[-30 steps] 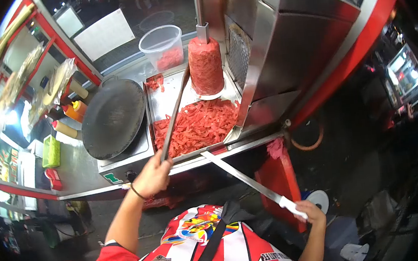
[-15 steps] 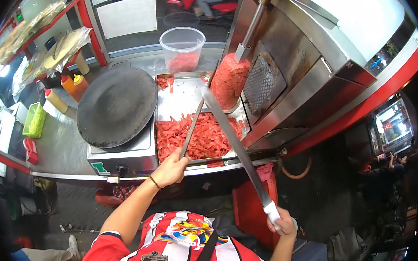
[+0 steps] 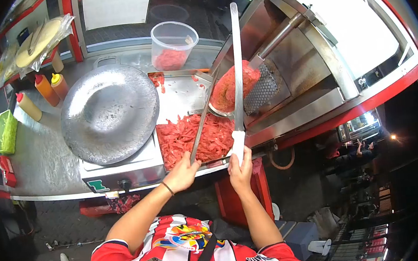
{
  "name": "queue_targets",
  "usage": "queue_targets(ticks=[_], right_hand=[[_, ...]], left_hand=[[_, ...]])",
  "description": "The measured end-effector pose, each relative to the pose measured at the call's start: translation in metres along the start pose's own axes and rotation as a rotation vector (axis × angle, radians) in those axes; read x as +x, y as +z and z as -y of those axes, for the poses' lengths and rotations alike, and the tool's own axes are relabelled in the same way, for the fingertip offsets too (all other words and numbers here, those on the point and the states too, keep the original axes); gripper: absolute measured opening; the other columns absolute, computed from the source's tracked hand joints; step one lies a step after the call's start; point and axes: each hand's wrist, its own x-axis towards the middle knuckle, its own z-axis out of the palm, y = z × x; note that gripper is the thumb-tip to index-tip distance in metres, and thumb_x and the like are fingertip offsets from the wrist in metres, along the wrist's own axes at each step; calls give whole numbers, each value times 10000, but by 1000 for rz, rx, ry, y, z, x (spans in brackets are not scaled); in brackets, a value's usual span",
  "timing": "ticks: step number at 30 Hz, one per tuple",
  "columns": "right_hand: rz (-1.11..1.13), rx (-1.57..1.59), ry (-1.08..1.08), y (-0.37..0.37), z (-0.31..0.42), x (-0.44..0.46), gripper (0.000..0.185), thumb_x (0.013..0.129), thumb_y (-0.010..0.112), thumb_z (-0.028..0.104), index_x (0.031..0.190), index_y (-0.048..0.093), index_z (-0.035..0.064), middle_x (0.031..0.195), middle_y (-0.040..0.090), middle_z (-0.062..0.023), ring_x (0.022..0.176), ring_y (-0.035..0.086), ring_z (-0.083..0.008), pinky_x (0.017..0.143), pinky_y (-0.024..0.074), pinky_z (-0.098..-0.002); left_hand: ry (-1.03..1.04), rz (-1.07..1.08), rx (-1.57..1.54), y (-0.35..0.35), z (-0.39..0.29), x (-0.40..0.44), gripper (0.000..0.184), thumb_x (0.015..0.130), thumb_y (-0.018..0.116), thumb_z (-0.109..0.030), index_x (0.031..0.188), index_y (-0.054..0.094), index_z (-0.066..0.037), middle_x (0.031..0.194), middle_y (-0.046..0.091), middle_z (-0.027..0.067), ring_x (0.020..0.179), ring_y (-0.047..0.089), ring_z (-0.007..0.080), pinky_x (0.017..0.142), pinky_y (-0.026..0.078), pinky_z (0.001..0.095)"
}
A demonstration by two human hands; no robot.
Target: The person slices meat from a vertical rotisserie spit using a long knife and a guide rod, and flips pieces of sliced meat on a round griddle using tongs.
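My right hand (image 3: 241,170) is closed round the white handle of a long knife (image 3: 238,73). Its straight, round-tipped blade points away from me, passing in front of the meat cone. In my left hand (image 3: 183,175) is a long narrow metal bar, resembling a sharpening steel (image 3: 202,131); my fingers hide its near end. The bar slants over a metal tray (image 3: 179,101) heaped with red meat strips (image 3: 180,140). Behind the two tools a cone of stacked red meat (image 3: 228,90) sits on a spit, tilted in this view. Bar and blade are apart.
A round black griddle (image 3: 113,114) stands left of the tray. Behind is a clear bucket (image 3: 171,42) with red meat. Sauce bottles (image 3: 46,90) and a green container (image 3: 6,133) are at the left. The metal grill unit (image 3: 308,67) rises at the right.
My right hand has come up and inward from low right, swinging the knife blade upright and forward. The bar has shifted slightly right at its near end. The view has turned a little.
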Motion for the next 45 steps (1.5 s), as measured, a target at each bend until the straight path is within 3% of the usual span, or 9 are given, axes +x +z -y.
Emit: queue_targets(ticks=[1, 3, 9, 11, 15, 23, 30, 34, 45], right_hand=[[-53, -84, -46, 10, -6, 10, 315, 1021, 571, 152, 1278, 478, -4, 841, 598, -39, 625, 535, -97, 562, 451, -268], [-127, -228, -171, 24, -18, 44, 313, 1021, 569, 156, 1267, 483, -16, 864, 616, -91, 686, 584, -179, 635, 488, -343], [-166, -279, -84, 45, 39, 116, 293, 1021, 565, 160, 1258, 488, 4, 925, 622, -181, 828, 615, -285, 757, 492, -415], [-182, -294, -314, 38, -17, 102, 196, 1047, 525, 147, 1202, 458, 47, 726, 525, -5, 525, 479, -80, 459, 401, -258], [-47, -82, -100, 22, -31, 63, 242, 1028, 540, 126, 1239, 474, 26, 826, 598, -62, 541, 512, -95, 476, 424, -269], [-11, -298, 75, 8, -38, 26, 320, 1014, 556, 155, 1270, 476, -18, 1008, 657, -235, 927, 667, -358, 821, 502, -433], [16, -387, -138, 11, -14, 70, 317, 1016, 563, 160, 1275, 485, -5, 1063, 645, -275, 978, 663, -414, 824, 503, -447], [25, -420, -251, -16, -56, 5, 320, 1013, 564, 165, 1277, 481, 3, 1022, 676, -249, 964, 698, -382, 834, 519, -461], [126, -488, -153, -45, -64, -17, 330, 1005, 553, 159, 1299, 470, 35, 1016, 673, -290, 930, 681, -472, 776, 523, -491]], left_hand=[[9, -5, 45, 3, 4, -4, 320, 1018, 535, -314, 1094, 432, -21, 634, 497, 55, 481, 522, 174, 462, 426, 355], [-88, 70, 5, 0, -5, -7, 445, 998, 531, -352, 1121, 431, 64, 1074, 603, 380, 1100, 610, 483, 948, 451, 488], [-90, 52, 10, 1, -19, -22, 473, 995, 537, -367, 1102, 422, 79, 1064, 604, 389, 1093, 610, 493, 951, 449, 492], [-34, 23, 45, 7, -8, -18, 474, 994, 549, -372, 1097, 424, 73, 1029, 609, 370, 1061, 613, 480, 928, 455, 488], [19, -46, 70, 17, -2, -13, 441, 992, 577, -362, 1047, 433, 51, 983, 617, 308, 977, 633, 420, 875, 470, 469], [17, -23, 52, 21, -14, -3, 544, 975, 556, -386, 1137, 411, 112, 1047, 603, 430, 1083, 599, 541, 946, 460, 515], [-30, -9, 105, 25, -27, -3, 587, 969, 547, -386, 1171, 405, 146, 1075, 602, 439, 1106, 614, 512, 970, 466, 500], [72, -109, 93, 35, 1, 25, 487, 986, 553, -398, 1080, 401, 54, 725, 595, 193, 581, 632, 279, 564, 505, 423], [-22, -48, -48, 33, -31, 24, 492, 980, 538, -400, 1100, 419, 62, 738, 598, 179, 591, 627, 246, 560, 510, 400]])
